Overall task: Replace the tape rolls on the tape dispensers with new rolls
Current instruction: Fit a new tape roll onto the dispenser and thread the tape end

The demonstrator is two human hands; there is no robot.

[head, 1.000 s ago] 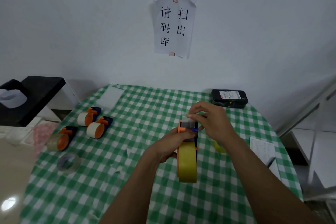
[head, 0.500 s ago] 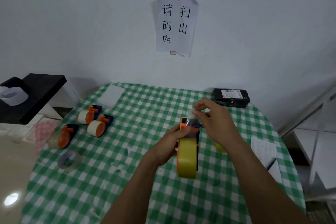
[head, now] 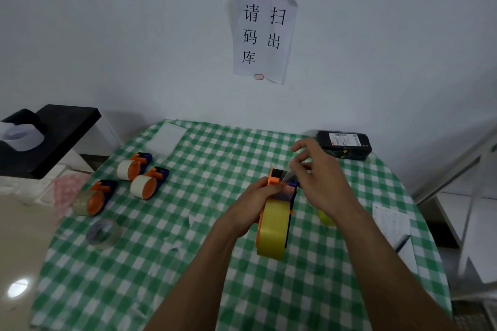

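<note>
the table is covered by a smooth checked cloth (head: 188, 263) with a slight sheen. the dispenser (head: 275, 177) above the table's middle is moulded in matt orange plastic. its yellow tape roll (head: 273, 231) is glossy. the tape strip (head: 289, 176) is clear, shiny film. the loose roll (head: 103, 231) near the left edge is transparent and glossy. the wall notices (head: 265, 35) are matt paper.

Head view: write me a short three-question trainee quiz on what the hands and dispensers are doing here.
1. True or false: the left hand grips the dispenser carrying the yellow roll.
2. How many other dispensers lie on the tablecloth? A: two. B: three. C: five.
3. Fill in: the right hand pinches the loose ____ at the dispenser's top.
Key: 1 true; 2 B; 3 tape end.
</note>
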